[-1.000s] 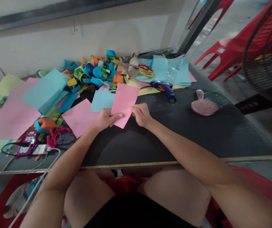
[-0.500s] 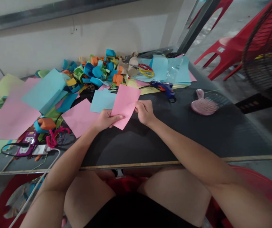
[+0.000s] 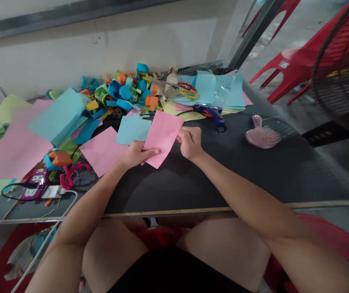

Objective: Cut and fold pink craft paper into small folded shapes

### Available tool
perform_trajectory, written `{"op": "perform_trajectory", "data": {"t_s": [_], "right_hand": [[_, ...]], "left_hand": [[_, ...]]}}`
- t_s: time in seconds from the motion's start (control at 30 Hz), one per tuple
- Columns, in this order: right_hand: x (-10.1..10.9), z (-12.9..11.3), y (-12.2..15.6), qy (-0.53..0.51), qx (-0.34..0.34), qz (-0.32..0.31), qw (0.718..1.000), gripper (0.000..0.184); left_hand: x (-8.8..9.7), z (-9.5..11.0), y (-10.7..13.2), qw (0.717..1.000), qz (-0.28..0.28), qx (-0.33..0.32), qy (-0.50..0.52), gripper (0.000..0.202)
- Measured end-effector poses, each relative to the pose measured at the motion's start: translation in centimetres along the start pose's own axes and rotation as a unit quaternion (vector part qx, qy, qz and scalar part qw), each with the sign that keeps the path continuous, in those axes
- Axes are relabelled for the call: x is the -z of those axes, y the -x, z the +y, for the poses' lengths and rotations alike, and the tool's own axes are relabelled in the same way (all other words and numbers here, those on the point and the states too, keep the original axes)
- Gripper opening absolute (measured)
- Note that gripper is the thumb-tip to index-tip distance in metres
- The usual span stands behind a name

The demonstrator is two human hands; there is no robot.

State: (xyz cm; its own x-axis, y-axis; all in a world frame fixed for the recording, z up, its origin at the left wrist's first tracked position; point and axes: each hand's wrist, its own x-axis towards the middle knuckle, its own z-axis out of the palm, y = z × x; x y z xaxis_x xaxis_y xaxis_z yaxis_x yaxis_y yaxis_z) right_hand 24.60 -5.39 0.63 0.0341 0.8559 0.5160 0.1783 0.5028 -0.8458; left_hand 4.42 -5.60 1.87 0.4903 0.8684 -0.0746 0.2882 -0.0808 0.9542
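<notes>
Left grip [image 3: 136, 154]: pinching 1 pink sheet [image 3: 164, 134], lower left | right grip [image 3: 190, 142]: pinching its right edge

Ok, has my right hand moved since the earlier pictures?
Yes: your right hand has shifted slightly to the right, nearer the pink hairbrush, which has stayed put.

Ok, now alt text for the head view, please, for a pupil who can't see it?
A rectangular pink paper sheet is held between a person's left-hand grip and right-hand grip above a dark flat tabletop. Farther back lie a heap of blue, orange, green and yellow craft pieces and a blue glue gun; a pink bristled hairbrush lies to the right.
</notes>
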Motion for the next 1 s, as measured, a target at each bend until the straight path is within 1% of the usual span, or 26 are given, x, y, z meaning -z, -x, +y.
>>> {"op": "perform_trajectory", "data": {"t_s": [0.17,0.3,0.4,0.57,0.67,0.73,0.83,0.9,1.0], "right_hand": [[0.06,-0.30,-0.21,-0.005,0.005,0.003,1.000,0.038],[0.17,-0.26,-0.51,-0.043,-0.001,0.015,0.999,0.036],[0.20,-0.04,-0.63,-0.055,-0.016,0.023,0.998,0.036],[0.13,0.40,-0.69,-0.049,-0.009,0.034,0.998,0.039],[0.12,0.58,-0.70,-0.053,-0.019,0.050,0.997,0.041],[0.17,0.58,-0.67,-0.047,-0.021,0.047,0.998,0.041],[0.28,0.44,-0.63,-0.037,-0.006,0.046,0.998,0.041],[0.34,0.39,-0.63,-0.048,-0.002,0.048,0.998,0.041],[0.38,0.49,-0.63,-0.081,-0.013,0.031,0.996,0.044]], "left_hand": [[0.00,0.19,0.05,1.000,-0.005,0.000,0.000,0.046],[0.05,0.24,0.09,1.000,-0.010,0.009,-0.009,0.044],[0.03,0.40,0.15,1.000,-0.015,0.011,-0.014,0.045],[-0.03,0.57,0.23,0.999,-0.018,0.016,-0.021,0.047],[-0.02,0.48,0.21,0.999,-0.024,0.017,-0.025,0.048],[-0.01,0.45,0.19,0.999,-0.025,0.018,-0.026,0.048],[-0.02,0.51,0.19,0.999,-0.024,0.022,-0.029,0.047],[-0.01,0.55,0.19,0.999,-0.025,0.023,-0.030,0.048],[0.04,0.49,0.16,0.999,-0.028,0.024,-0.034,0.048]]}}
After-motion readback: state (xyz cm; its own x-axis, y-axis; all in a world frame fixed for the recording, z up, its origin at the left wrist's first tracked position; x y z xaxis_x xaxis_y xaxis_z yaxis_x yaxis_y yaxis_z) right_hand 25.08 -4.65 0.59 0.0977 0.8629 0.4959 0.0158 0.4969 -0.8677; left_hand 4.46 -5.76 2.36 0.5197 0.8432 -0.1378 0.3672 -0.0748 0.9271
